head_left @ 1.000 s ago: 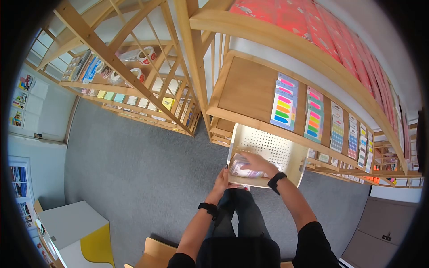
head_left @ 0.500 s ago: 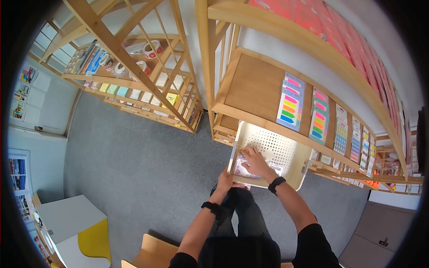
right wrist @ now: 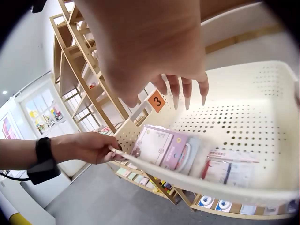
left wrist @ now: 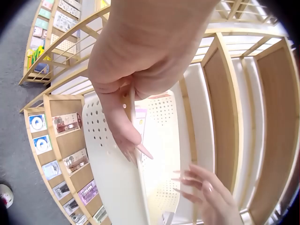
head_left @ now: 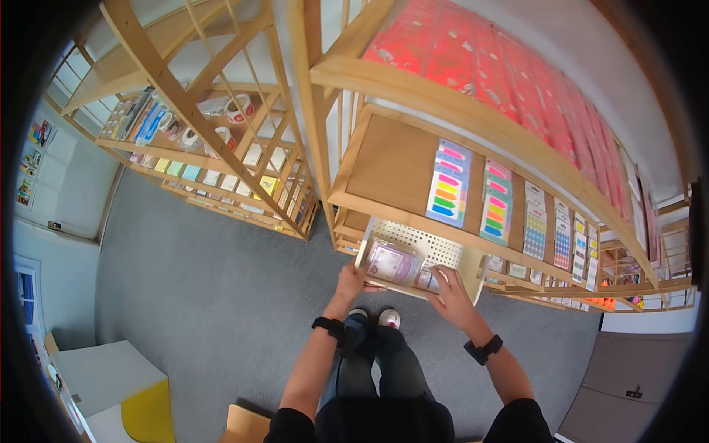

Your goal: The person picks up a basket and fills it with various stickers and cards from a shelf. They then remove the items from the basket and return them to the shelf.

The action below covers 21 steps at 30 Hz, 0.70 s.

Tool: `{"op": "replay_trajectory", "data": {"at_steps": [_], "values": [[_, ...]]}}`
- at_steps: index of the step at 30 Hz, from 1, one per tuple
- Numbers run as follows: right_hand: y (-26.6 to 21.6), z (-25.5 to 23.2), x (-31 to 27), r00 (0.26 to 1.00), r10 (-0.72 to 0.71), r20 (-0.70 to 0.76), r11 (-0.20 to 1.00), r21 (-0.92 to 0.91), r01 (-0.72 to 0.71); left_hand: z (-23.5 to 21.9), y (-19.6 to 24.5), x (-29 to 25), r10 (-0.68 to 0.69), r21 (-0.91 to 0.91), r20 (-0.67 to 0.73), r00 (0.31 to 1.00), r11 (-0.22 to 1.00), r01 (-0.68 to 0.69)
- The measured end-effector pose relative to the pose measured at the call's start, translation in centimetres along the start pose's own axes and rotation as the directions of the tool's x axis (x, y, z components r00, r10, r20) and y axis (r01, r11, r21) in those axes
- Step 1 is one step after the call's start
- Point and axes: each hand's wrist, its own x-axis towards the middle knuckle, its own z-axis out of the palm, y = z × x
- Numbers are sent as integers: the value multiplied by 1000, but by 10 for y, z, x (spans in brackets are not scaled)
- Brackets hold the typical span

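A cream perforated plastic basket point(head_left: 467, 260) is held out in front of the lower shelf. My left hand point(head_left: 350, 282) grips its left end, thumb and fingers around the rim, as the left wrist view also shows. Above the basket's right part hovers my right hand point(head_left: 452, 297), fingers extended and holding nothing. Inside, at the left end, lie purple-and-white packs point(right wrist: 161, 147) in clear wrapping. Beside them are smaller clear packs point(right wrist: 229, 171) with red and dark blue parts. An orange label marked 3 point(right wrist: 156, 101) is on the basket's end, by its handle opening.
On the wooden shelf point(head_left: 377, 162) ahead lie arrow-shaped sticky-note packs point(head_left: 449, 184) and dot-sticker sheets point(head_left: 533, 221). Pink packages point(head_left: 487, 63) fill the shelf above. Another wooden rack point(head_left: 288, 177) with tape rolls stands left. A grey-and-yellow table point(head_left: 103, 376) is at lower left.
My right hand has moved right, off the purple-and-white packs, which now show fully. My left hand keeps its grip on the basket's left end. The head view has shifted.
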Motion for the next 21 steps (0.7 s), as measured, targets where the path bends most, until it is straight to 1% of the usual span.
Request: {"op": "replay_trajectory", "data": {"at_steps": [1, 3, 5, 7, 8, 9, 10, 11, 12, 13, 15, 16, 17, 18, 19, 20, 21], "values": [[-4, -10, -4, 1000, 2, -8, 1000, -9, -2, -1, 3, 9, 7, 0, 10, 1000, 1000, -7], [-12, -26, -12, 999, 26, 18, 999, -34, -25, -3, 6, 29, -6, -64, -30, 1000, 998, 4], [-16, -39, -18, 999, 46, 1, 999, -28, -46, -3, 1, 54, 2, -74, 5, 1000, 997, -2], [-18, -48, -18, 998, 67, -19, 998, -20, -68, 4, 13, 63, 0, -142, -13, 1000, 990, -1], [-19, -53, -18, 997, 61, -40, 998, -26, -62, 5, 19, 65, -13, -51, 30, 999, 999, 15], [-20, -57, -18, 997, 56, -59, 998, -31, -57, 8, 22, 66, -11, -47, 43, 999, 999, 13], [-22, -60, -17, 996, 62, -68, 997, -36, -65, 11, 26, 66, -2, -93, 18, 1000, 996, 3], [-24, -65, -13, 989, 64, -133, 998, -9, -66, 14, 30, 65, 9, -138, -8, 1000, 990, -10], [-26, -69, -10, 978, 66, -196, 998, 20, -63, 15, 31, 63, 14, -159, -9, 1000, 987, -15], [-26, -70, -5, 977, 64, -205, 998, 20, -61, 15, 31, 58, 21, -153, -7, 1000, 988, -22], [-24, -70, 6, 935, 150, -323, 983, 147, -107, 16, 33, 41, -17, -205, 7, 1000, 979, 18], [-28, -75, 16, 930, 146, -336, 984, 147, -101, 22, 40, 22, -68, -244, -50, 996, 968, 54], [-31, -81, 28, 916, 215, -339, 961, 243, -135, 21, 37, 8, -58, -238, -49, 997, 970, 45], [-33, -90, 40, 900, 281, -334, 927, 337, -165, 19, 32, -7, 70, 52, -69, 995, 996, -66], [-27, -95, 54, 893, 298, -336, 917, 359, -171, 19, 39, -18, 197, 340, -53, 979, 925, -168], [-17, -94, 70, 886, 318, -337, 906, 384, -180, 21, 47, -26, 205, 349, -52, 977, 920, -175], [-2, -93, 90, 880, 281, -384, 940, 294, -173, 32, 66, -44, 515, 577, 34, 856, 689, -438]]}}
